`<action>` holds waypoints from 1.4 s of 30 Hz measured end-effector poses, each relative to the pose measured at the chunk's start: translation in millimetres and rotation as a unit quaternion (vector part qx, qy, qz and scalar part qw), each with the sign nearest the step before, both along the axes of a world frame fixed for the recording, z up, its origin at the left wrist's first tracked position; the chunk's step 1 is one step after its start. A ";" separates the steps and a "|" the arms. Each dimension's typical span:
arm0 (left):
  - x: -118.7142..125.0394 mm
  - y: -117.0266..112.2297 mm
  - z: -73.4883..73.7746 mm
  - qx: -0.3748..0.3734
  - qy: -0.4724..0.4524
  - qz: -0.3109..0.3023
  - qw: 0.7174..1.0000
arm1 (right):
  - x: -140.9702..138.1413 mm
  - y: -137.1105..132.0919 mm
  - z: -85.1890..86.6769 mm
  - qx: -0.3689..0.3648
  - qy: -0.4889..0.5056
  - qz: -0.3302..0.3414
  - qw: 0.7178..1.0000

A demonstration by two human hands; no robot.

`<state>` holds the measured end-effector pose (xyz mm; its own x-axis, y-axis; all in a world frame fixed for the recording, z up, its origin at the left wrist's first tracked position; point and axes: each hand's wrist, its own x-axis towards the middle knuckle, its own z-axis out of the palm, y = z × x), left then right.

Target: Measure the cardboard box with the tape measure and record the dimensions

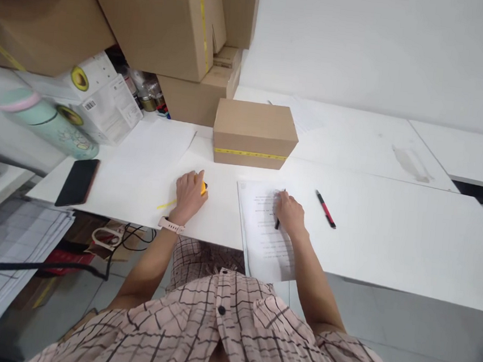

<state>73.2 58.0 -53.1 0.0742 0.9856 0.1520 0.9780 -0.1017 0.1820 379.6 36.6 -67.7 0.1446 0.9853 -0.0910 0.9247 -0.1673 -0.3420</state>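
My left hand [190, 196] is closed over a yellow tape measure [204, 188] on the white table. A short yellow strip [166, 204], apparently its blade, shows by the wrist. My right hand [291, 213] rests on printed sheets of paper [261, 245], fingers closed around a dark pen [277, 224], of which only the ends show. The sheets hang a little over the table's front edge. Right of that hand lies a red and black pen [326, 209]. Behind both hands sits a closed cardboard box [255, 128] with a yellow tape band.
Stacked cardboard boxes [154, 24] fill the back left. Below them stand white printed boxes [111, 111] and a mint-green bottle [54, 126]. A dark phone [78, 182] lies at the table's left end, beside white paper [146, 143]. A wall rises behind the table [390, 235].
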 end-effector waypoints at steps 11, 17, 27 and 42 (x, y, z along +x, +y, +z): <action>89.2 -43.9 -41.9 -0.069 -0.100 -0.295 0.948 | 7.1 5.4 37.3 0.066 0.592 0.096 0.798; 87.3 -41.8 -46.1 -0.073 -0.112 -0.300 0.945 | -37.4 25.0 38.0 0.070 0.546 0.101 0.829; 89.4 -43.8 -40.3 -0.084 -0.144 -0.280 0.945 | -79.5 54.1 -22.0 0.086 0.489 0.033 0.867; 91.0 -44.7 -44.7 -0.058 -0.149 -0.238 0.958 | -73.1 49.4 -32.6 0.132 0.424 0.043 0.895</action>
<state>164.2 13.3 -97.8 0.4903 0.8622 0.1272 0.7288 -0.4856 0.4827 306.5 85.9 -100.4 0.0569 0.9927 0.1061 0.3196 0.0826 -0.9439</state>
